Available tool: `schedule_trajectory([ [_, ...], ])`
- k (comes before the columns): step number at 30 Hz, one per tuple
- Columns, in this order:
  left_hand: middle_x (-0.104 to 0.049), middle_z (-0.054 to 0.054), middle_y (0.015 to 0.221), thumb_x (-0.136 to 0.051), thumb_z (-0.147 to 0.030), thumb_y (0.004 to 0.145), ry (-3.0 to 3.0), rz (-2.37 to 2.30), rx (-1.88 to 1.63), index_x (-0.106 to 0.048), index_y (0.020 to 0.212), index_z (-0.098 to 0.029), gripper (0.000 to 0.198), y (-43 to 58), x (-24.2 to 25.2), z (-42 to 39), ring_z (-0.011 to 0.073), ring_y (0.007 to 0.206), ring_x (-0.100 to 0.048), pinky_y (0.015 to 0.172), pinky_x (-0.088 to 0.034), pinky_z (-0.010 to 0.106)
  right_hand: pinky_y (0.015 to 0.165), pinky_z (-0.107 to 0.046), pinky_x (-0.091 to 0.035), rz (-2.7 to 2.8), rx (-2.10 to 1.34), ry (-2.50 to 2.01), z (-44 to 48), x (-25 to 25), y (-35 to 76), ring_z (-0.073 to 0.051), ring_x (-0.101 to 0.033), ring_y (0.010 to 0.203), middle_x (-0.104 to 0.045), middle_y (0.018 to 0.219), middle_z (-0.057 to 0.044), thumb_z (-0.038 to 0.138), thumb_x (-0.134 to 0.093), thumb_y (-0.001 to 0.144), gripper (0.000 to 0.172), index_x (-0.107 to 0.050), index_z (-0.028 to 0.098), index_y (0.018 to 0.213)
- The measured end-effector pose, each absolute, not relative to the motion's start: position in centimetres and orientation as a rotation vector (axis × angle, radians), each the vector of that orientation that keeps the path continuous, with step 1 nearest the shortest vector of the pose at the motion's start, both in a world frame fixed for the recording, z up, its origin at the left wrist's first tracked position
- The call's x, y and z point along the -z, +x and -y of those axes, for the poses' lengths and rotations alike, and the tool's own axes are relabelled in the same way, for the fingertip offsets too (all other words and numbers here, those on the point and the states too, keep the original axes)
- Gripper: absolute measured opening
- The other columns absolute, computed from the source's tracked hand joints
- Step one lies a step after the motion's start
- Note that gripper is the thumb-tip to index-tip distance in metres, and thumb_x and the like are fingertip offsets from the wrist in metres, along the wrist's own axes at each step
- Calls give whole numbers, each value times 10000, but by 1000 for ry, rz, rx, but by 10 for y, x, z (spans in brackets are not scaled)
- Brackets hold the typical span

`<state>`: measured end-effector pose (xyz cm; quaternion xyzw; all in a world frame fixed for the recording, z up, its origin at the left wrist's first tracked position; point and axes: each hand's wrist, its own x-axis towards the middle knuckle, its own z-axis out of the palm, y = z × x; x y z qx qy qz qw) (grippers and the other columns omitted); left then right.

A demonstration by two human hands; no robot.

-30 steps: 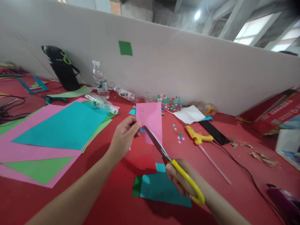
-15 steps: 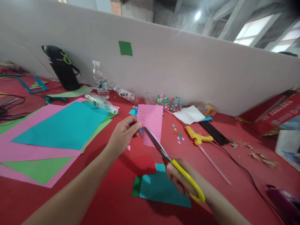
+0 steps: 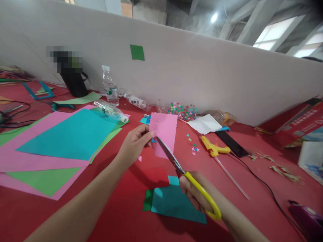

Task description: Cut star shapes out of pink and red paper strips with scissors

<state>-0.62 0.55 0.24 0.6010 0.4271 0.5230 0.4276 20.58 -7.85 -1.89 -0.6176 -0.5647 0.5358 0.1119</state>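
Note:
My left hand [image 3: 136, 143] pinches the lower left edge of a pink sheet of paper [image 3: 165, 129], which is held up above the table and has faint star outlines drawn near its left side. Yellow-handled scissors [image 3: 202, 191] are in my right hand [image 3: 190, 188], fingers through the handle. Their blades point up and left, the tips at the paper's edge close to my left fingertips; the blades look nearly closed. Beneath lie a red sheet [image 3: 148, 179] and a teal sheet [image 3: 176, 205]. A small pink scrap [image 3: 140, 158] rests below my left hand.
Large coloured sheets [image 3: 63, 137] spread at the left with a plastic bottle [image 3: 111, 111] on them. Small paper stars [image 3: 194, 148], a yellow glue gun [image 3: 214, 148] with its cord, and a black phone [image 3: 232, 144] lie right. A water bottle [image 3: 110, 87] stands by the white partition [image 3: 189, 67].
The whole view has shifted slightly, so things sit a little further right. Hands, paper and scissors keep nearly the same position relative to one another.

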Motion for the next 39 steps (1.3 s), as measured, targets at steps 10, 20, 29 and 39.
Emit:
schedule_trajectory([
  [10, -490, -50, 550, -553, -235, 834, 1556, -1079, -1266, -510, 635, -196, 208, -9, -2, -6, 90, 498, -464, 516, -384, 221, 302, -156, -253, 1688, -1544, -1638, 80, 22, 211, -56, -295, 268, -384, 339, 93, 612, -396, 829, 429, -436, 211, 684],
  [20, -492, -52, 558, -564, -242, 829, 1521, -1062, -1261, -506, 634, -192, 210, -8, 1, -7, 83, 502, -465, 515, -384, 210, 273, -149, -222, 1687, -1533, -1692, 79, 21, 209, -52, -242, 248, -335, 307, 108, 639, -399, 832, 448, -418, 221, 673],
  [29, -497, -54, 534, -584, -242, 813, 1465, -1090, -1267, -505, 623, -192, 212, -6, 4, -6, 89, 493, -459, 505, -379, 210, 299, -166, -252, 1723, -1579, -1703, 77, 21, 209, -67, -291, 262, -358, 320, 96, 643, -380, 821, 447, -414, 222, 675],
  [39, -549, -41, 547, -611, -257, 792, 1281, -998, -1330, -574, 632, -185, 179, -1, 4, -3, 83, 497, -495, 506, -388, 212, 306, -167, -259, 1682, -1594, -1563, 72, 23, 211, -61, -298, 270, -388, 342, 95, 672, -412, 807, 485, -459, 206, 681],
])
